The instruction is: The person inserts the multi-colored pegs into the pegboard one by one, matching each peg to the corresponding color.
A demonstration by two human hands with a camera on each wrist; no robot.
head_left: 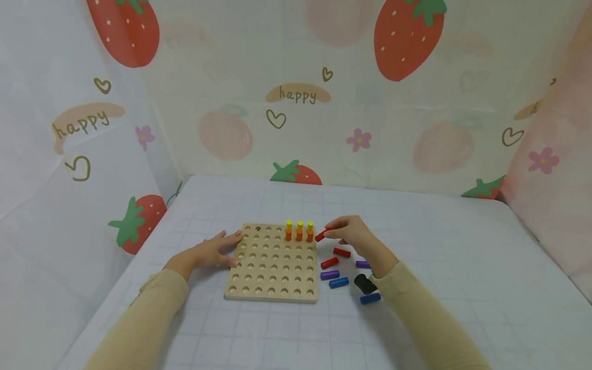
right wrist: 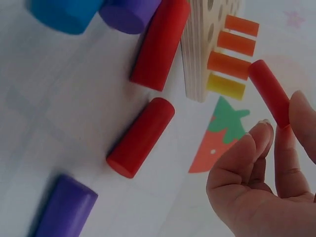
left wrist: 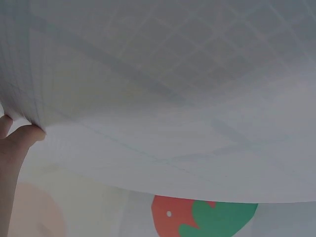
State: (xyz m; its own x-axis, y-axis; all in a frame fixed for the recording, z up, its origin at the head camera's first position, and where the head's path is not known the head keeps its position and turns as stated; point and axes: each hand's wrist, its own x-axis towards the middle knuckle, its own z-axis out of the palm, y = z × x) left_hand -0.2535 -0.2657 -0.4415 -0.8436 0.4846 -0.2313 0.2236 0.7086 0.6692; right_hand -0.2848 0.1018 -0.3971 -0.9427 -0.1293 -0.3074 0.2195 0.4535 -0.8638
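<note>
In the head view my right hand pinches a red peg just beyond the right edge of the pegboard. The right wrist view shows this red peg tilted between thumb and fingertip, its far end close to the upright orange pegs. My left hand rests against the board's left edge, fingers spread. Three yellow pegs stand in the board's far row, three orange pegs in front of them. In the left wrist view, the hand shows only partly.
Right of the board lie loose pegs: red pegs, purple pegs and blue pegs. A black object sits by the right sleeve. A patterned cloth hangs behind the white table.
</note>
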